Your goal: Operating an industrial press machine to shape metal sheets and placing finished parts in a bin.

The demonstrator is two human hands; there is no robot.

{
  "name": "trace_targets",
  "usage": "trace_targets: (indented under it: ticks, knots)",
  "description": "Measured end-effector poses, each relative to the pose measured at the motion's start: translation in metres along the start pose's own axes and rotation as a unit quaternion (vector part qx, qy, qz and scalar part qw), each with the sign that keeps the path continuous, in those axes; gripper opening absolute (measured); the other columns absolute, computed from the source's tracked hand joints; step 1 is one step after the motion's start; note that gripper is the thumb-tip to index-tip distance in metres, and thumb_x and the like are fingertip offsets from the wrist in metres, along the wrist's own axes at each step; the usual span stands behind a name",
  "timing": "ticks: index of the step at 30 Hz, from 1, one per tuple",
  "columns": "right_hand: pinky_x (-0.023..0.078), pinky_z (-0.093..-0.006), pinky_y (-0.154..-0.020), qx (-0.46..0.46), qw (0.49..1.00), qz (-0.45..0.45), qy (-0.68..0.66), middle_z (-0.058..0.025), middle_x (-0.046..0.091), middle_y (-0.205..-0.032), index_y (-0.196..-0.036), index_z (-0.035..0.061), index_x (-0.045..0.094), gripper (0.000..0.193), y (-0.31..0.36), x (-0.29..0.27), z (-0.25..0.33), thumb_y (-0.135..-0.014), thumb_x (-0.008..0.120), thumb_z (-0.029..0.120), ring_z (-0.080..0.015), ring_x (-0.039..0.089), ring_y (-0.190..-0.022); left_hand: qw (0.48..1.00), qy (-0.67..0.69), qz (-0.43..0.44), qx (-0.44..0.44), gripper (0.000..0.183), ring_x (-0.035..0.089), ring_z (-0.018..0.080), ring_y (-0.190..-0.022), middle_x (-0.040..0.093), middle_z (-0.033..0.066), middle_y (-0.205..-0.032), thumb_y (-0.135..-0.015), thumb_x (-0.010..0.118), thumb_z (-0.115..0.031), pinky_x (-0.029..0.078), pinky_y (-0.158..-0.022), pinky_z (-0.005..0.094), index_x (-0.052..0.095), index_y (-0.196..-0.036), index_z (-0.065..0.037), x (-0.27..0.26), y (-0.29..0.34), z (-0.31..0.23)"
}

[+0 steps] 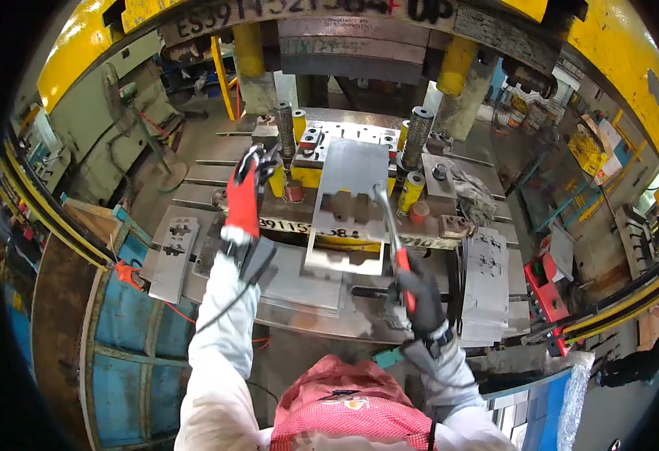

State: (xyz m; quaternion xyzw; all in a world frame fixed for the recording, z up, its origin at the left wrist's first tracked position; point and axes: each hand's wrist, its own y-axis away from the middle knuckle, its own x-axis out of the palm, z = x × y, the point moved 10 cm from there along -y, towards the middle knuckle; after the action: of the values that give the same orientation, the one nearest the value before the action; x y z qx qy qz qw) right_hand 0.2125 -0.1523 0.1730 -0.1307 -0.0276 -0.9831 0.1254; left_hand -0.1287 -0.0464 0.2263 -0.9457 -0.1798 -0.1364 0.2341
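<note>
A flat grey sheet-metal panel (354, 167), solid at its far end and cut into an open, jagged-edged frame at its near end, overlaps a silvery, hole-pierced steel plate (357, 131). A long silvery metal hand tool with a red grip (392, 228) slants over its right edge, head pointing away; contact is unclear.

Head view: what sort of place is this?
Probably a metal-stamping workshop: a big yellow press frame spans the view's top, a lower die with upright guide posts sits beneath it, and flat metal sheets with cut-outs lie stacked on the right.
</note>
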Motion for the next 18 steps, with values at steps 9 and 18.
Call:
trace_targets:
  ticks: [9, 18]
  knots:
    - [0.035, -0.0199, -0.041, 0.041, 0.998, 0.041, -0.015, 0.001, 0.051, -0.074, -0.122, 0.0069, 0.043, 0.047, -0.093, 0.004, 0.005, -0.082, 0.053, 0.029, -0.0055, 0.045, -0.051, 0.991, -0.108, -0.051, -0.054, 0.033, 0.058, 0.0154, -0.091, 0.056, 0.0097, -0.109, -0.089, 0.044, -0.006, 0.046, -0.08, 0.0278, 0.046, -0.122, 0.001, -0.059, 0.173, -0.004]
    - [0.039, -0.0217, -0.047, 0.048, 0.996, 0.066, 0.021, -0.0008, 0.056, -0.081, -0.121, 0.0077, 0.046, 0.044, -0.108, -0.008, -0.006, -0.082, 0.054, 0.026, -0.0061, 0.049, -0.059, 0.942, 0.043, 0.145, -0.3, 0.045, 0.063, 0.022, -0.073, 0.061, 0.0156, -0.097, -0.091, 0.041, -0.037, 0.051, -0.07, 0.0333, 0.046, -0.121, -0.005, 0.078, 0.172, 0.077]
